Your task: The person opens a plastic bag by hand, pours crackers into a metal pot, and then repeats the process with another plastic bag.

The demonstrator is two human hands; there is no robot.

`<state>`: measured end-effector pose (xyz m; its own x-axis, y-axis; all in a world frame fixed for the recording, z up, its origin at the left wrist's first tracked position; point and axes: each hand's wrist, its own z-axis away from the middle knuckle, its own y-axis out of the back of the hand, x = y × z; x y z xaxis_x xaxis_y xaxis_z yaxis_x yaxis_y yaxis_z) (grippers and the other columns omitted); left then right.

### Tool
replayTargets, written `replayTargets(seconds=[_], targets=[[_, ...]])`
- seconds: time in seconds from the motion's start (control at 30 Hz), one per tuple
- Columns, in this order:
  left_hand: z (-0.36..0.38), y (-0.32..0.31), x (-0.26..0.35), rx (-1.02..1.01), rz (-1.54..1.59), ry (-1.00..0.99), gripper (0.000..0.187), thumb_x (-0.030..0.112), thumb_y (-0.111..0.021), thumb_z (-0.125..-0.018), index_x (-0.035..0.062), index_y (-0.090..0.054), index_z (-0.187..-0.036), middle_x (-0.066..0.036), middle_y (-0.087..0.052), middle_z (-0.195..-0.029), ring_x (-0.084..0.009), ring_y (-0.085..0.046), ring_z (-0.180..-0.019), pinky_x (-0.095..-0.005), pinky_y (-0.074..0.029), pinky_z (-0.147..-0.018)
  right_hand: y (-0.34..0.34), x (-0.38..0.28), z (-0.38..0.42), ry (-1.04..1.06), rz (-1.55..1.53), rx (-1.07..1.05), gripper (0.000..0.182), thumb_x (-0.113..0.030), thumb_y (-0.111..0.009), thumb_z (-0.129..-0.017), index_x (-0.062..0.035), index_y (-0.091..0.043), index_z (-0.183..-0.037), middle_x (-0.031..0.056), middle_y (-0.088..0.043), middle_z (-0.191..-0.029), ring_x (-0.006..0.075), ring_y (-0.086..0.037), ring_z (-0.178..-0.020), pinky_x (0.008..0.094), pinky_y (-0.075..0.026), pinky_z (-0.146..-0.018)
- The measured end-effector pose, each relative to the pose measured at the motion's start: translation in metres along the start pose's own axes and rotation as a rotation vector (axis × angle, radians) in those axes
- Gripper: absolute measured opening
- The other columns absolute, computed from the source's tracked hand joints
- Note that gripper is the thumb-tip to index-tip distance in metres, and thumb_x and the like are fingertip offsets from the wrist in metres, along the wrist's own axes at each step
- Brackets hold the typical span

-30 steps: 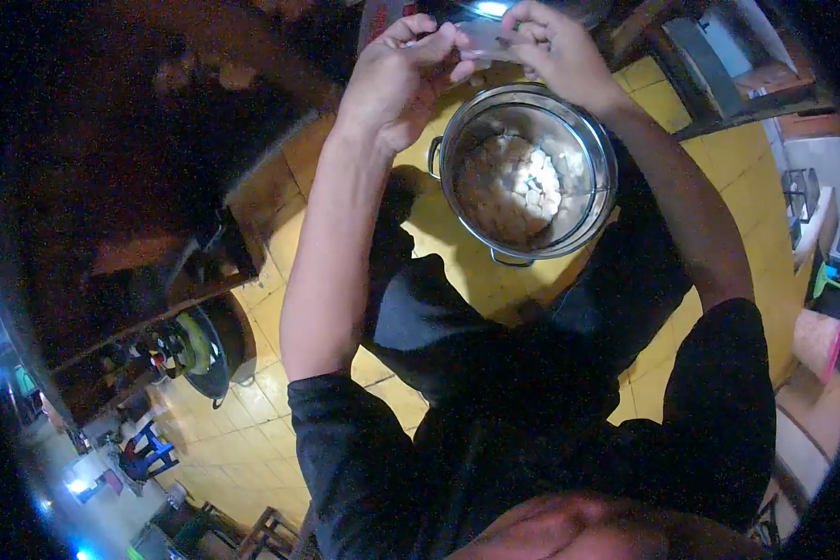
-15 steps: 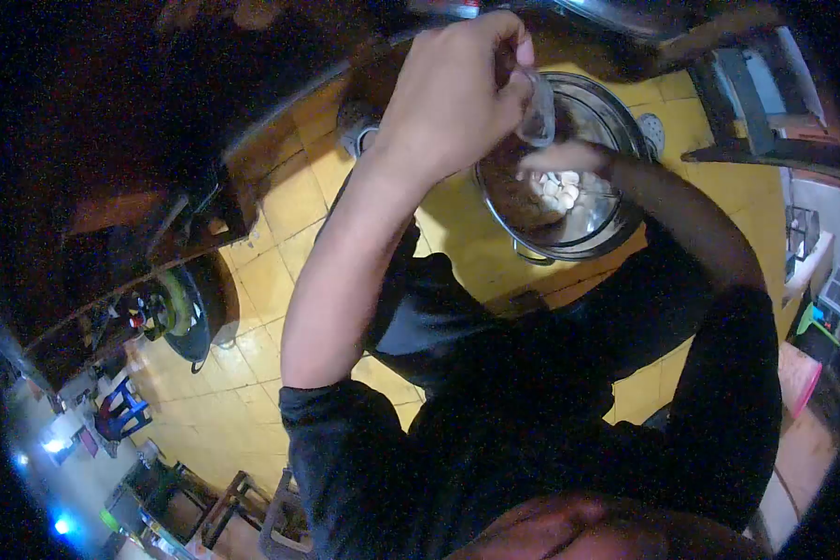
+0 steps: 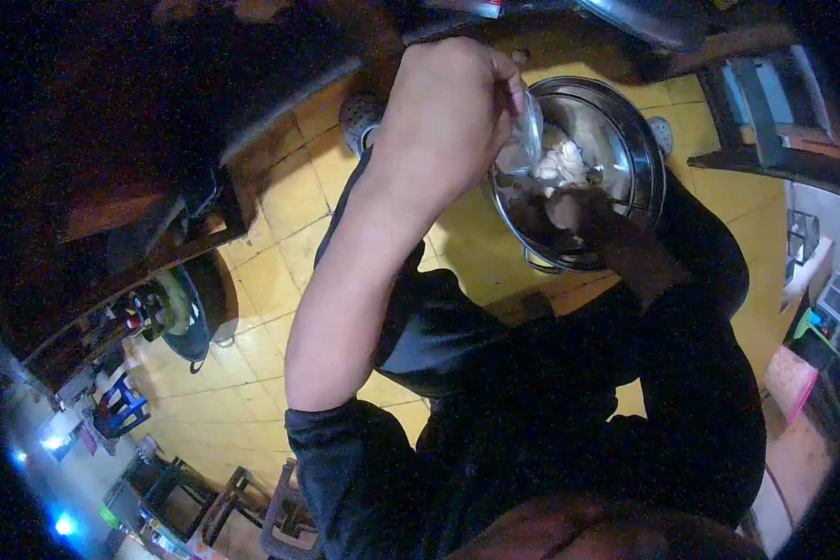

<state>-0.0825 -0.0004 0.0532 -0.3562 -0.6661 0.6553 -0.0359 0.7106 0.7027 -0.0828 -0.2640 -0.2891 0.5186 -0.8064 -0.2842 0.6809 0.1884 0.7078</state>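
Note:
A wide steel pot (image 3: 646,131) with a side handle stands on the floor between my legs. Several pale, whitish pieces (image 3: 562,163) lie in a heap inside it; their kind is not plain. My left hand (image 3: 467,98) is raised over the pot's left rim, its fingers pinched on a clear plastic bag (image 3: 530,135) that hangs over the pot's inside. My right hand (image 3: 571,213) is in the near part of the pot, close below the pale heap. Shadow and blur hide its fingers.
Yellow tiles (image 3: 280,271) cover the floor. A dark pan (image 3: 192,322) is at the left, and a blue stool (image 3: 126,406) stands farther off. Wooden furniture (image 3: 756,121) is at the upper right. A pink-edged board (image 3: 790,383) is at the right.
My right hand has drawn back from the pale pieces toward the pot's near side. My left hand has come slightly lower, still pinching the clear plastic bag.

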Motion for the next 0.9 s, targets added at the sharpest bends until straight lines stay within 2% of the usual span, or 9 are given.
replayTargets(seconds=[0.17, 0.23, 0.33, 0.53, 0.63, 0.73, 0.83, 0.87, 0.9], targets=[[-0.006, -0.011, 0.004, -0.016, 0.009, 0.002, 0.016, -0.002, -0.064, -0.064, 0.0030, -0.069, -0.078, -0.019, -0.065, -0.072, -0.0330, -0.065, -0.070, -0.0378, -0.053, -0.071, 0.009, -0.007, 0.014, 0.170, 0.046, -0.113, 0.033, -0.019, -0.057, -0.082, -0.0011, -0.056, -0.110, 0.0173, -0.062, -0.084, 0.0284, -0.063, -0.081, 0.0380, -0.049, -0.067], [-0.011, -0.013, 0.009, -0.094, -0.074, 0.082, 0.025, -0.001, -0.054, -0.070, 0.0064, -0.070, -0.088, -0.018, -0.067, -0.085, -0.0352, -0.065, -0.081, -0.0402, -0.052, -0.079, 0.017, -0.016, 0.019, 0.259, 0.054, -0.164, 0.034, -0.019, -0.059, -0.081, -0.0010, -0.056, -0.110, 0.0177, -0.062, -0.084, 0.0292, -0.063, -0.081, 0.0389, -0.049, -0.067], [-0.015, -0.025, 0.009, -0.061, -0.053, 0.066, 0.023, 0.000, -0.055, -0.071, 0.0057, -0.070, -0.089, -0.018, -0.068, -0.087, -0.0348, -0.066, -0.084, -0.0396, -0.051, -0.081, 0.039, -0.027, 0.023, 0.397, 0.045, -0.254, 0.036, -0.019, -0.061, -0.079, -0.0008, -0.056, -0.110, 0.0183, -0.062, -0.083, 0.0304, -0.063, -0.080, 0.0403, -0.049, -0.068], [-0.030, -0.040, 0.004, -0.055, -0.003, 0.027, 0.022, 0.001, -0.056, -0.073, 0.0054, -0.068, -0.091, -0.018, -0.068, -0.087, -0.0344, -0.066, -0.085, -0.0384, -0.052, -0.081, 0.159, -0.057, 0.103, 0.512, 0.025, -0.234, 0.042, -0.024, -0.066, -0.073, -0.0030, -0.056, -0.108, 0.0180, -0.062, -0.085, 0.0341, -0.062, -0.082, 0.0441, -0.048, -0.072], [-0.038, -0.047, 0.002, 0.030, -0.075, 0.017, 0.015, 0.001, -0.061, -0.071, 0.0031, -0.068, -0.084, -0.019, -0.066, -0.083, -0.0368, -0.065, -0.079, -0.0412, -0.052, -0.076, 0.197, -0.042, 0.130, 0.563, -0.362, 0.160, 0.043, -0.030, -0.071, -0.073, -0.0049, -0.057, -0.106, 0.0155, -0.064, -0.092, 0.0292, -0.062, -0.087, 0.0392, -0.050, -0.076], [-0.043, -0.059, -0.004, 0.033, -0.080, 0.045, 0.017, 0.000, -0.060, -0.071, 0.0023, -0.067, -0.086, -0.020, -0.066, -0.082, -0.0369, -0.065, -0.078, -0.0412, -0.052, -0.076, 0.242, -0.028, 0.166, 0.558, -0.644, 0.314, 0.038, -0.021, -0.068, -0.079, -0.0052, -0.055, -0.111, 0.0094, -0.064, -0.095, 0.0209, -0.063, -0.087, 0.0365, -0.052, -0.074], [-0.045, -0.074, 0.000, 0.018, -0.064, 0.007, 0.021, 0.001, -0.059, -0.072, -0.0002, -0.066, -0.092, -0.021, -0.066, -0.082, -0.0366, -0.066, -0.078, -0.0403, -0.052, -0.075, 0.270, -0.036, 0.202, 0.509, -1.241, 0.235, 0.031, -0.014, -0.063, -0.086, -0.0036, -0.053, -0.114, 0.0110, -0.064, -0.097, 0.0171, -0.065, -0.077, 0.0285, -0.056, -0.059], [-0.045, -0.080, 0.002, 0.011, -0.069, -0.005, 0.021, 0.001, -0.059, -0.072, -0.0002, -0.066, -0.092, -0.021, -0.066, -0.082, -0.0366, -0.066, -0.078, -0.0403, -0.052, -0.075, 0.269, -0.030, 0.199, 0.514, -1.399, 0.254, 0.037, -0.007, -0.057, -0.087, -0.0019, -0.047, -0.122, 0.0136, -0.061, -0.103, 0.0196, -0.066, -0.078, 0.0294, -0.056, -0.064], [-0.047, -0.081, 0.012, -0.086, 0.021, 0.079, 0.024, 0.001, -0.054, -0.077, -0.0015, -0.063, -0.100, -0.019, -0.067, -0.085, -0.0303, -0.067, -0.078, -0.0375, -0.053, -0.074, 0.269, -0.029, 0.201, 0.535, -1.487, 0.245, 0.038, -0.008, -0.057, -0.088, -0.0022, -0.046, -0.123, 0.0133, -0.061, -0.103, 0.0205, -0.066, -0.080, 0.0300, -0.057, -0.065]])
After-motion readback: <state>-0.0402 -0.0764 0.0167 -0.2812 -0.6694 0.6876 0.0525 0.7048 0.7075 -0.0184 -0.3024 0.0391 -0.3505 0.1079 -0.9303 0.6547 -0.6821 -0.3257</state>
